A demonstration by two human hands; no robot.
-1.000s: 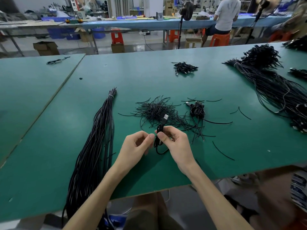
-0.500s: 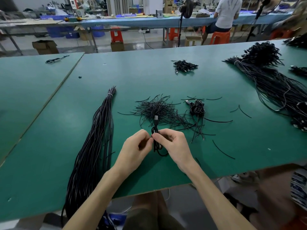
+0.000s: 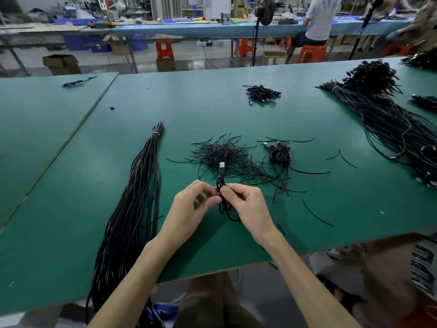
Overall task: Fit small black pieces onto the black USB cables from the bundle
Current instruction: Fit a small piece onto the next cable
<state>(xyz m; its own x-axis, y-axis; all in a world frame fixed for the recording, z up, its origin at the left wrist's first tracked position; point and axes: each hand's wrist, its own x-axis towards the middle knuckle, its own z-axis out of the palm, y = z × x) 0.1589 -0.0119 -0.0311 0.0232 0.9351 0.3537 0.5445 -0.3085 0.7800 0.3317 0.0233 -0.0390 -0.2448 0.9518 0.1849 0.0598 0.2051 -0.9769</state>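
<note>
A coiled black USB cable (image 3: 221, 178) stands between my hands just above the green table (image 3: 236, 110), its silver plug pointing away from me. My right hand (image 3: 246, 207) pinches the coil at its middle with thumb and forefinger. My left hand (image 3: 191, 207) has its fingertips curled against the same spot from the left. A pile of thin short black pieces (image 3: 224, 155) lies right behind the cable. The long bundle of black cables (image 3: 132, 209) stretches along the table to my left, bound near its far tip.
A small heap of coiled cables (image 3: 280, 153) lies right of the pile, another (image 3: 261, 93) farther back. Loose black pieces (image 3: 316, 215) scatter to the right. A big cable mass (image 3: 390, 121) fills the right side. The table's front edge is near my forearms. A person sits at the far bench.
The plug end has swung from leaning right to standing straight up. Both hands stay pinched at the coil and have shifted slightly, closing in on its middle.
</note>
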